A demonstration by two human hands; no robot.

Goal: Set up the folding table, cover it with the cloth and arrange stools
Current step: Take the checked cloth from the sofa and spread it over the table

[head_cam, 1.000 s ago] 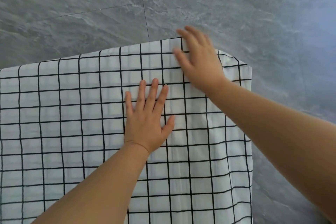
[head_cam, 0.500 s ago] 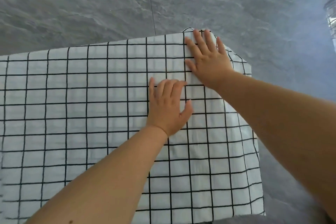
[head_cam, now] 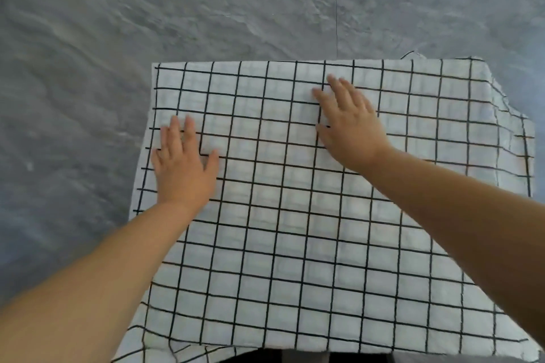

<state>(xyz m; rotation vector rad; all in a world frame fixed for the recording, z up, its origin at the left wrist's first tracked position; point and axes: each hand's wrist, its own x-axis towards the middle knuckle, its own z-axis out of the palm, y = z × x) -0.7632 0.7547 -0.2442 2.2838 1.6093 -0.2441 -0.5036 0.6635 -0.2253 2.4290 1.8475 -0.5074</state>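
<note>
Cloth: white with black grid, spread flat over the bench, which is hidden entirely beneath it. Near and side edges drape past the top; far edge lies straight, far right corner rumpled, with a loose thread showing. Grey floor all round. No stools in view.

Left hand: palm down, flat on cloth near its left edge, fingers spread. Right hand: palm down, flat on cloth nearer the far edge, right of centre, fingers together and blurred. Hands well apart, both open, gripping nothing, only pressing.

Judged step: smoothing. Flat palms set wide apart likely serve to push slack outward and pin fabric so it does not slide on the top.

Judged progress: bench up, cloth on, levelling nearly done. Right corner probably needs tugging straight. Stools not yet placed.

Risk: thin fabric may creep sideways under one-sided pressure.
</note>
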